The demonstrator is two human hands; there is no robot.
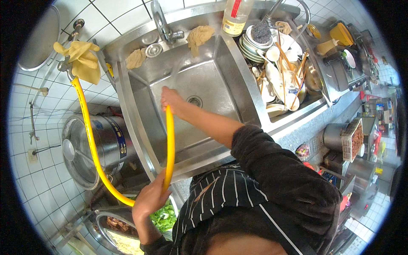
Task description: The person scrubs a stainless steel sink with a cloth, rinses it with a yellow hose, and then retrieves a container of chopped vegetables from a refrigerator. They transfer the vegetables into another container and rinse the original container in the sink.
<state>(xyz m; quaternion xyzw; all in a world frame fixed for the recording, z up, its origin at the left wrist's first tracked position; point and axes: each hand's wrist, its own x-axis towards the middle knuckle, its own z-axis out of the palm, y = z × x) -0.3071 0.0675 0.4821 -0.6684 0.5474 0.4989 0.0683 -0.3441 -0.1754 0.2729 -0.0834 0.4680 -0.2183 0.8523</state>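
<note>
A yellow hose (87,121) runs from a wall tap (64,65) draped with a yellow cloth (83,60), then loops down and up again. Near its lower bend, my left hand (149,196) is wrapped around it outside the sink's front left corner. My right hand (172,100) grips the hose close to its end, over the left basin (204,76) of a stainless steel sink. Faint water spray spreads from there towards the back wall of the basin. The hose's very end is hidden by my right fingers. A round drain (194,101) shows in the basin floor.
The right basin (271,119) is piled with bowls (251,47), spoons and chopsticks (283,73). Behind stand a chrome faucet (162,25) and a large bottle (235,19). A metal drum (95,146) stands left. Chopped greens (164,216) lie beside my left forearm.
</note>
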